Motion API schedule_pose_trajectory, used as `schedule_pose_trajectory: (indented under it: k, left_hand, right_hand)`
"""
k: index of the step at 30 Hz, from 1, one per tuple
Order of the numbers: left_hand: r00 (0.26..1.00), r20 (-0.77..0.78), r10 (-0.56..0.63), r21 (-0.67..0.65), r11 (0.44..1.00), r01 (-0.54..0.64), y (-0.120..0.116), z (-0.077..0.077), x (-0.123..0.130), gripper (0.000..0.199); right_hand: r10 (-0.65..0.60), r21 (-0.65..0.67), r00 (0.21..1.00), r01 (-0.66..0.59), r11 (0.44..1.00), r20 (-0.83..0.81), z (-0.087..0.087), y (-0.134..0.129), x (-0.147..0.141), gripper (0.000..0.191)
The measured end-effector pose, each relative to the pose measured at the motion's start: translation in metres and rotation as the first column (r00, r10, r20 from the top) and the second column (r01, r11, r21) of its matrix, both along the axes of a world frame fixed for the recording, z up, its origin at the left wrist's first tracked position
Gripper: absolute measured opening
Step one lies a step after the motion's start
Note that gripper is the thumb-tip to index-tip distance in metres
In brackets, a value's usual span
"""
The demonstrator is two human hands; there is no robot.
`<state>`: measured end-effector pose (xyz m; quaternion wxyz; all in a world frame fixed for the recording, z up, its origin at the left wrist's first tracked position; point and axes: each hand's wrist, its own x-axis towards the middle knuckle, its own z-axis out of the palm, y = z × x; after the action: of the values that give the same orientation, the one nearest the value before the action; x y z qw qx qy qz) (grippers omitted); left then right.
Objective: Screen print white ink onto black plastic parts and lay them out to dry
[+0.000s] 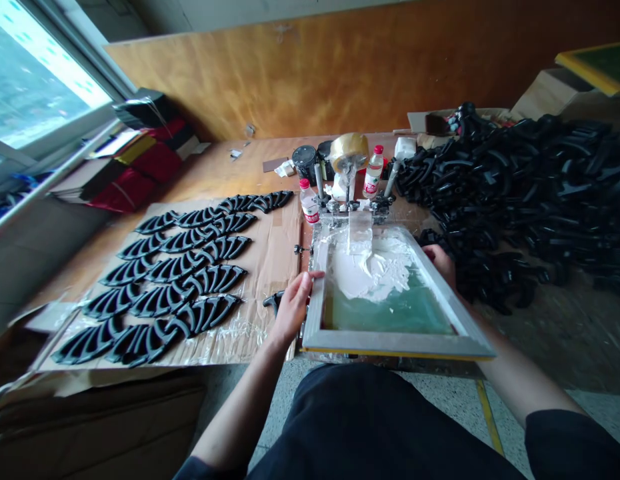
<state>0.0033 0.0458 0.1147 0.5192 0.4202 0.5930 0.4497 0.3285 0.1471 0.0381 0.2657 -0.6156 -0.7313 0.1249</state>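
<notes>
A screen printing frame [395,341] with a grey border lies tilted in front of me. White paste [363,275] is spread over the far part of its green mesh. My left hand [293,303] closes on the left border, one fingertip lying over its top. At the opposite border is my right hand [441,265], closed against the side, most of its fingers hidden. A flat pale blade [361,233] hangs over the paste at the frame's far end. Behind it, a metal clamp stand [349,207] has a roll of tape [349,152] on top. One black curved part [274,301] sits beside my left hand.
Rows of black curved parts [173,297] cover a cardboard sheet [277,267] on the left. A large heap of black parts [490,180] fills the right. Two red-capped bottles [310,202] and a dark tub [305,162] stand behind the frame. Bundled stacks [135,167] are near the window.
</notes>
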Motion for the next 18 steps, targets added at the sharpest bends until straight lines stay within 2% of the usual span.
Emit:
schedule_pose_trajectory:
  k: [2,3,6,8,12,15,18]
  left_hand:
    - [0.999,-0.041,-0.023,-0.084,0.996,0.019,-0.012,-0.03,-0.002,0.055]
    - [0.998,-0.053,-0.027,-0.11,0.994,0.021,-0.015,-0.045,-0.001,0.06]
    - [0.988,-0.15,-0.043,-0.154,0.988,0.02,-0.015,-0.08,0.003,0.066]
    - [0.97,-0.237,-0.061,-0.164,0.986,0.023,-0.011,-0.093,0.005,0.063]
    - [0.962,-0.269,-0.05,-0.19,0.982,-0.003,-0.007,-0.1,0.003,0.058]
    - [0.974,-0.227,-0.017,-0.212,0.977,-0.032,-0.006,-0.099,0.003,0.056]
    - [0.983,-0.183,0.019,-0.228,0.972,-0.061,-0.007,-0.099,0.004,0.057]
  right_hand:
    - [-0.042,0.064,0.999,0.043,0.997,-0.021,0.011,0.015,-0.002,0.033]
    - [-0.01,0.103,1.0,0.01,0.995,-0.007,0.017,0.021,-0.012,0.036]
    - [0.192,0.142,0.973,-0.21,0.967,0.127,0.031,0.032,-0.056,0.056]
    - [0.273,0.063,0.939,-0.291,0.955,0.21,0.037,0.032,-0.084,0.048]
    - [0.374,-0.143,0.884,-0.347,0.927,0.279,0.032,0.01,-0.111,0.01]
    - [0.486,-0.145,0.821,-0.464,0.874,0.299,0.022,-0.023,-0.107,0.021]
    - [0.658,-0.153,0.714,-0.641,0.752,0.242,0.022,-0.048,-0.092,0.031]
